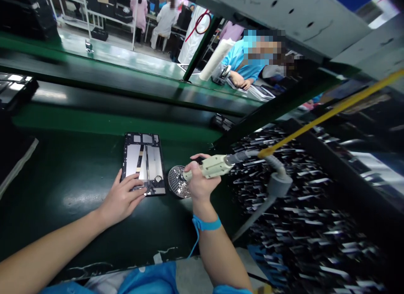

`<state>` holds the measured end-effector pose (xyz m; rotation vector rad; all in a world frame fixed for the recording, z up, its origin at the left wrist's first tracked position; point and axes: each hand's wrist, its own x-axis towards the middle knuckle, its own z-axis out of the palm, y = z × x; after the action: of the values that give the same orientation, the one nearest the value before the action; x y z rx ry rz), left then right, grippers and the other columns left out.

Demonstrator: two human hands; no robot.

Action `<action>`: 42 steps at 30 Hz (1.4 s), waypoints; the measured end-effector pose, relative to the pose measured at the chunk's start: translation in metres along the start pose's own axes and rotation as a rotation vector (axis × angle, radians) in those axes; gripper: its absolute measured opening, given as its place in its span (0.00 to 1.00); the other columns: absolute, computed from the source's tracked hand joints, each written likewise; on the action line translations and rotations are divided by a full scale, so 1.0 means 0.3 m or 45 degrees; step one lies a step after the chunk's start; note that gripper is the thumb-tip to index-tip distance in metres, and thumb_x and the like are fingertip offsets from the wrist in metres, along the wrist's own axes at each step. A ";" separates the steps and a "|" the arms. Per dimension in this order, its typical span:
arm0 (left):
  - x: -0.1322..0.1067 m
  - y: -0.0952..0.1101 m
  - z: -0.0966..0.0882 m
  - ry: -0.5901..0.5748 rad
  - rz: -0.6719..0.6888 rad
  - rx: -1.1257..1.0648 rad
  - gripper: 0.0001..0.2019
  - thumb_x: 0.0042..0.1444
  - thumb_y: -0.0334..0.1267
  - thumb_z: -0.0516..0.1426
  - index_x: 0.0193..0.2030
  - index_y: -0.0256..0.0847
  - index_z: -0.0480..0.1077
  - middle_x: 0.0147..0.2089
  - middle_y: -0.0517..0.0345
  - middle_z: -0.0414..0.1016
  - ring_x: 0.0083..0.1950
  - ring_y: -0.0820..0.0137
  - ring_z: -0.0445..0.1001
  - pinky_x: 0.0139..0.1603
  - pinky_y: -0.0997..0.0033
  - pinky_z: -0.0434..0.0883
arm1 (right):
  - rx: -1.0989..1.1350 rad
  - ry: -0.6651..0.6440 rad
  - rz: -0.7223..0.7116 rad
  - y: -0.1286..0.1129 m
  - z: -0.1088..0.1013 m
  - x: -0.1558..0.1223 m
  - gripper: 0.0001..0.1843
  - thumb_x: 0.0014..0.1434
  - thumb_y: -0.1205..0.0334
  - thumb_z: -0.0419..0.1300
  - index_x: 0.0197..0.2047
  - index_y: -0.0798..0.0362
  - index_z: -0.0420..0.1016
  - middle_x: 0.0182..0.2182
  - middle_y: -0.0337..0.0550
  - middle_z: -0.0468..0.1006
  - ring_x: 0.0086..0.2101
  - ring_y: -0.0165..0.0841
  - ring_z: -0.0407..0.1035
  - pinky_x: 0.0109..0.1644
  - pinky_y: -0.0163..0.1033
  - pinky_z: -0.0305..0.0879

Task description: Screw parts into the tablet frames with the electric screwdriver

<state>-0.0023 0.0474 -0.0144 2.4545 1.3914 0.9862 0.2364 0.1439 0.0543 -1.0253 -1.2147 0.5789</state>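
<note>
One open device (153, 159), one power driver (214, 166), two busy hands

From where I'm standing, the device lies flat on the dark green bench (85, 176), its insides facing up: silvery panels, a dark ribbon down the middle, black edges all round. The person's left hand (124, 198) is spread, fingers apart, with the fingertips resting on the device's near left corner and lower edge; it isn't gripping anything. Their right hand (201, 182), off to the right of the device, is closed round the pale green driver, which points left toward the device.

Just beside the device, on its right, sits a round perforated dish (172, 179) with small shiny bits in it. The driver's nose is over that dish; whether it touches the bits, I can't tell. A blue strap (210, 223) circles the right wrist, and a yellow cord (331, 106) runs to the driver's tail end.

Farther right of the device is a blurred mass of dark and shiny pieces (309, 209). Well beyond the device, a co-worker in blue (235, 54) leans over another bench, both hands (241, 81) close together.
</note>
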 end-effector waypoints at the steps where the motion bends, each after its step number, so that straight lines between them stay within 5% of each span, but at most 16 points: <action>1: 0.001 0.001 -0.002 0.006 0.000 -0.001 0.11 0.68 0.33 0.57 0.51 0.45 0.80 0.55 0.50 0.80 0.66 0.53 0.72 0.73 0.27 0.52 | -0.016 0.009 0.000 0.017 -0.007 0.010 0.08 0.60 0.60 0.66 0.41 0.52 0.73 0.28 0.35 0.76 0.21 0.28 0.70 0.28 0.37 0.70; 7: 0.000 0.000 -0.005 0.009 0.012 0.008 0.11 0.68 0.33 0.58 0.51 0.46 0.80 0.54 0.50 0.81 0.66 0.54 0.73 0.73 0.27 0.53 | -0.036 0.024 0.017 0.063 -0.015 0.008 0.11 0.59 0.58 0.67 0.42 0.52 0.73 0.34 0.39 0.78 0.21 0.27 0.71 0.28 0.37 0.71; 42: -0.001 -0.003 -0.004 -0.017 -0.005 -0.027 0.11 0.69 0.33 0.57 0.53 0.45 0.79 0.55 0.51 0.80 0.67 0.54 0.71 0.74 0.28 0.51 | -0.041 0.017 0.112 0.066 -0.005 -0.005 0.12 0.56 0.59 0.69 0.41 0.54 0.75 0.29 0.38 0.78 0.21 0.28 0.71 0.29 0.38 0.72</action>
<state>-0.0036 0.0475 -0.0140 2.4377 1.3736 0.9775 0.2404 0.1512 0.0362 -1.1126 -1.1749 0.6215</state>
